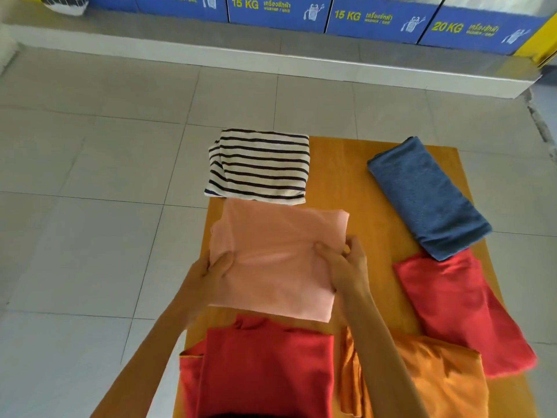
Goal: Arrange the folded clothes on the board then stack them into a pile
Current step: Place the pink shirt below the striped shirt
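A folded pink garment (277,245) lies in the middle left of the orange board (346,164). My left hand (211,273) grips its left edge, thumb on top. My right hand (340,260) pinches its right edge. Beyond it lies a folded striped garment (259,165) at the board's far left corner. A folded blue garment (428,197) lies at the far right, overlapping a red garment (458,309). Nearest me are another red garment (265,369) and an orange garment (437,378).
The board rests on a grey tiled floor (90,176). A raised concrete step (271,55) runs across the back, carrying blue washer panels (277,10) marked 15 KG and 20 KG. A netted white bag (64,4) sits at the top left.
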